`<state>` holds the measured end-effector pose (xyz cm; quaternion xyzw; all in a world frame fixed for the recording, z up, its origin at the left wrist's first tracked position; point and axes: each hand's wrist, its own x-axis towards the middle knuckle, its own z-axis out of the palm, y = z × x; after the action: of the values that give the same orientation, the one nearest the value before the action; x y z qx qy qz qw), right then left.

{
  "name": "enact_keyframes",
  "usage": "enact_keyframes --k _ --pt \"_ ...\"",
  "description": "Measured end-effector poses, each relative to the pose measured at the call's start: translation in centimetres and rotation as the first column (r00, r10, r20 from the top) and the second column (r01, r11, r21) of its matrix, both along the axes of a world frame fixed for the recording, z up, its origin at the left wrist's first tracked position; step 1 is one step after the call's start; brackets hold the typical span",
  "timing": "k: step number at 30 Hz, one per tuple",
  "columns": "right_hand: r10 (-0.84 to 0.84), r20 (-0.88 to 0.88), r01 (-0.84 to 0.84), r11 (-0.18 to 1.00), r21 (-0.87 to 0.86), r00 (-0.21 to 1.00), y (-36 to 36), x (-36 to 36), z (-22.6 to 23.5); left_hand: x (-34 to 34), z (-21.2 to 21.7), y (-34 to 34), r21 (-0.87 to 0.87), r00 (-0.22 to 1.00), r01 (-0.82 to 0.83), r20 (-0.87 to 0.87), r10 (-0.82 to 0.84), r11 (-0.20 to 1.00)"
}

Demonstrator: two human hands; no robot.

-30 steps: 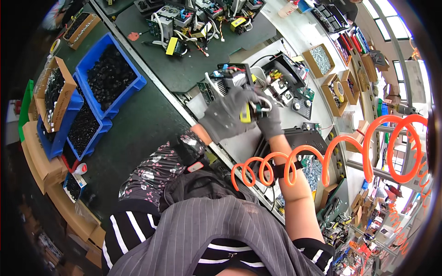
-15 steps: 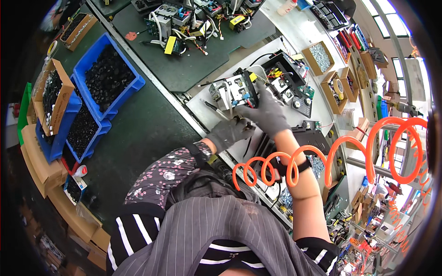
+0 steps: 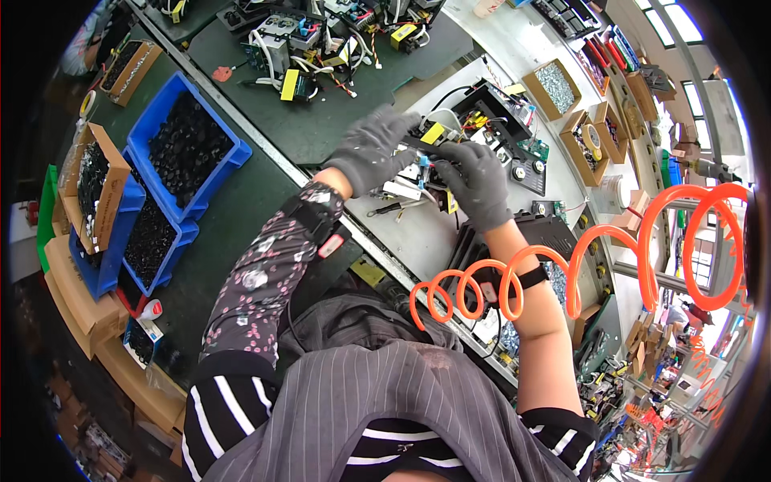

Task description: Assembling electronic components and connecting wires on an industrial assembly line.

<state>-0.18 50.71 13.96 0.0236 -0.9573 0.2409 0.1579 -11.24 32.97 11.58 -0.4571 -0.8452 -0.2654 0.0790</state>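
Both my hands wear dark grey gloves. In front of me is an electronic assembly [image 3: 408, 188] with white, blue and black parts. My left hand [image 3: 371, 151] reaches over its far left side, fingers and thumb closing on its dark edge. From the right, my right hand [image 3: 477, 186] grips the same dark edge with bent fingers. The fingertips partly hide what they hold. Close to my right hand lies an open black housing [image 3: 499, 112] with yellow and red wired parts inside. A dark-handled hand tool [image 3: 387, 209] rests on the light work surface below my left hand.
Blue bins [image 3: 234, 154] of small black parts stand at left beside a cardboard box [image 3: 120, 173]. More wired assemblies [image 3: 281, 48] sit on the far mat. Cardboard trays [image 3: 554, 87] of hardware line the right. An orange coiled hose [image 3: 590, 241] crosses above my right forearm.
My left hand has moved up and away from me, from the near side of the assembly to its far left. My right hand has shifted slightly nearer, its fingers now bent on the dark edge.
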Motion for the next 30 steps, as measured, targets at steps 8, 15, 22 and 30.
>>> enact_keyframes --k 8,15,22,30 --pt "-0.031 0.085 0.003 0.951 0.308 0.996 -2.7 -1.3 -0.2 -0.4 -2.7 1.1 0.006 0.932 0.014 0.361 -0.016 1.000" --pt "-0.054 0.156 -0.047 0.812 0.581 0.986 -2.5 -1.6 -0.3 0.0 -2.4 1.0 -0.026 0.905 -0.031 0.423 0.039 0.999" --pt "-0.407 0.288 0.450 0.887 -0.099 0.867 0.0 -1.4 -0.9 -0.1 -2.1 0.7 -0.049 0.908 -0.040 0.415 0.057 0.998" --pt "-0.403 0.423 0.575 0.419 -0.703 0.812 -0.4 -0.4 -2.4 -0.1 -3.1 1.0 -0.052 0.916 -0.054 0.395 0.070 0.997"
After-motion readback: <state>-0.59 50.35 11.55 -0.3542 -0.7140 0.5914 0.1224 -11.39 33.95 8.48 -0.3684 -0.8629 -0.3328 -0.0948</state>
